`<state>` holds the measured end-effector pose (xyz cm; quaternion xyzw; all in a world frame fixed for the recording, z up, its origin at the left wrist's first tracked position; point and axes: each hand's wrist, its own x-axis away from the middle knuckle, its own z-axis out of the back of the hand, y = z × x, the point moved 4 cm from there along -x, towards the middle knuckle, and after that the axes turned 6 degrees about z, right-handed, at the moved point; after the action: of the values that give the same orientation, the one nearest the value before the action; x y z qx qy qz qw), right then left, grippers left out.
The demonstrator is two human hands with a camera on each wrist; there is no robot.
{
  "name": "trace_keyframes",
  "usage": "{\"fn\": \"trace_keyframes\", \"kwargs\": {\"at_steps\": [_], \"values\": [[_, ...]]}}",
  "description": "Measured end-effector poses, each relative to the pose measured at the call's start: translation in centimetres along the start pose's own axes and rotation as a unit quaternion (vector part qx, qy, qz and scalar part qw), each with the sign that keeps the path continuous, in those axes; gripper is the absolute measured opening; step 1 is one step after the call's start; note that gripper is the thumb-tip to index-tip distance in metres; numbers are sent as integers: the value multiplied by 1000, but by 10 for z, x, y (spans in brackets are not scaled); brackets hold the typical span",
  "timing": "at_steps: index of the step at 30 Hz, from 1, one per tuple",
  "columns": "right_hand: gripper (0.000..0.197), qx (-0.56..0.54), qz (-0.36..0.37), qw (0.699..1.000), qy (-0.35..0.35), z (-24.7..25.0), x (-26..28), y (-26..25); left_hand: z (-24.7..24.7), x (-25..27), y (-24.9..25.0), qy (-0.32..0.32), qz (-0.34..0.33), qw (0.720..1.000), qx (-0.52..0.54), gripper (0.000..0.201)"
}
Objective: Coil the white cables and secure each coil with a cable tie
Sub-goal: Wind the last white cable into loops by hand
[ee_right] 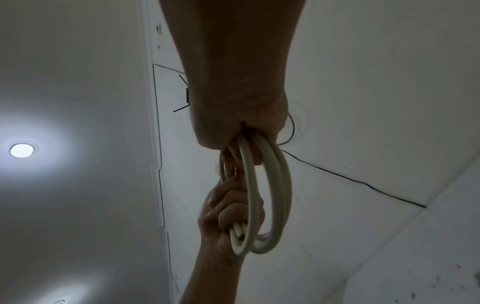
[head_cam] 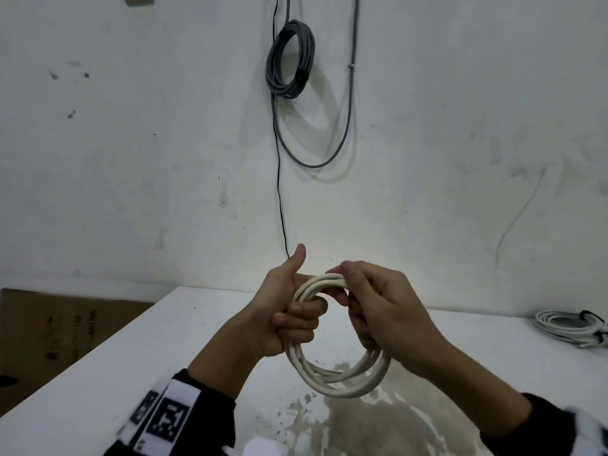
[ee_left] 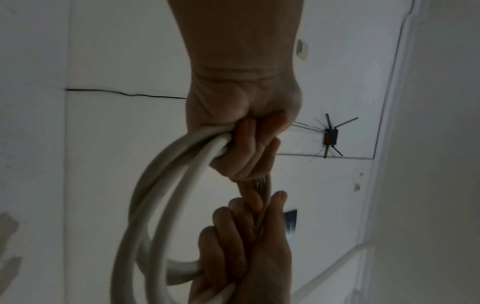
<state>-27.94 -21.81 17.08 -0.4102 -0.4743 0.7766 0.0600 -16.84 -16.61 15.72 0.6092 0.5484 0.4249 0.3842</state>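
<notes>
A white cable coil (head_cam: 339, 383) of several loops is held in the air above the white table (head_cam: 131, 357). My left hand (head_cam: 292, 320) grips the coil's left side in a fist, thumb pointing up. My right hand (head_cam: 371, 307) wraps its fingers round the top and right side of the same coil. In the left wrist view the coil (ee_left: 155, 195) hangs from my left hand (ee_left: 249, 148), and the right hand (ee_left: 246, 246) holds it from below. The right wrist view has the coil (ee_right: 275, 195) between my right hand (ee_right: 233, 131) and left hand (ee_right: 228, 211). I see no cable tie on it.
Another white cable coil (head_cam: 569, 327) with a black band lies at the table's right edge. A grey cable coil (head_cam: 289, 60) hangs on the wall, with a thin black wire (head_cam: 279, 192) running down. A cardboard box (head_cam: 49, 330) stands left of the table. A stained patch (head_cam: 362, 422) marks the tabletop below the hands.
</notes>
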Motion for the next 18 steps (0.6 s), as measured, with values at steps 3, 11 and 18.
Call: {"fn": "trace_keyframes", "kwargs": {"at_steps": [3,11,18], "values": [[36,20,48,998,46,1,2,-6,2,-1,2,104,-1,994,-32,78],[25,28,64,996,63,0,4,8,2,-5,6,253,-15,955,-154,85],[10,89,47,993,-62,6,7,8,-10,-11,-6,205,99,946,-230,105]]}}
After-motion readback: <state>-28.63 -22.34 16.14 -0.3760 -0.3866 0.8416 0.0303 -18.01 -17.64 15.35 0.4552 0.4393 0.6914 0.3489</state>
